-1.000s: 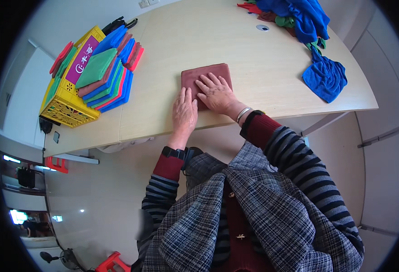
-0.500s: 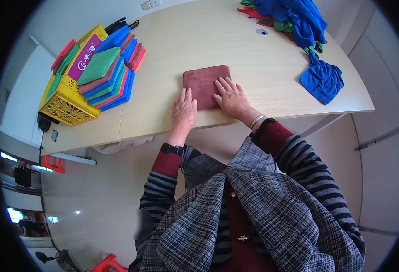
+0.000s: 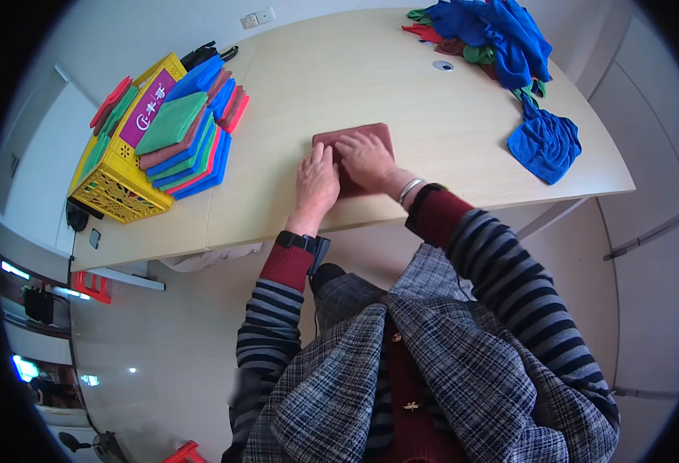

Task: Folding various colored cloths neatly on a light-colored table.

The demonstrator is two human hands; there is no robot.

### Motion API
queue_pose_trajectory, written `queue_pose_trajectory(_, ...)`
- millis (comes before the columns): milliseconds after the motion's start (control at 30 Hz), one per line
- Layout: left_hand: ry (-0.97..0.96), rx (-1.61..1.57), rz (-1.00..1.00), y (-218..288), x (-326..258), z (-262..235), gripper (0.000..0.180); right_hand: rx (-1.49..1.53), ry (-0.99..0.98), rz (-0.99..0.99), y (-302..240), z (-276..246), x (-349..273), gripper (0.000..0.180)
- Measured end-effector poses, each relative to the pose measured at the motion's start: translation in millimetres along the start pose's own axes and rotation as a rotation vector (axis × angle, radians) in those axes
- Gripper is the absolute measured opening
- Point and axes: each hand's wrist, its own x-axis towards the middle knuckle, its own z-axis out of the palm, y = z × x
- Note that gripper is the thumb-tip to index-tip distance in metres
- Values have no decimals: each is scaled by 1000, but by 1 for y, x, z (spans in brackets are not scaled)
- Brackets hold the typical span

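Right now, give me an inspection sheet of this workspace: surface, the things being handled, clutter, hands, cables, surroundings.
Surface: pale wooden table, with a round grommet near the far edge.
Things in hand: folded reddish-brown cloth lying flat near the front edge.
Clutter: pile of loose cloths, mostly blue, at far right; one blue cloth apart from it; stack of folded cloths in several colours at left, leaning on a yellow crate.
Hands: left hand flat at the cloth's left edge; right hand flat on top of it. Both open.
Cables: nothing seen.
Surroundings: glossy floor; wall socket beyond the table.
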Motion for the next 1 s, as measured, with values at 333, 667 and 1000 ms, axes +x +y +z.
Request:
queue_pose_trajectory(333,-53,-11,-136,-11,-5,18,50,51,126,9,4,27,15,57)
queue_pose_trajectory(667,-99,58,-158,-7,-7,13,53,36,89,255,26,23,-2,66)
queue_pose_trajectory(1000,-165,160,-85,-2,12,-18,51,-247,-140,396,31,-19,-14,62)
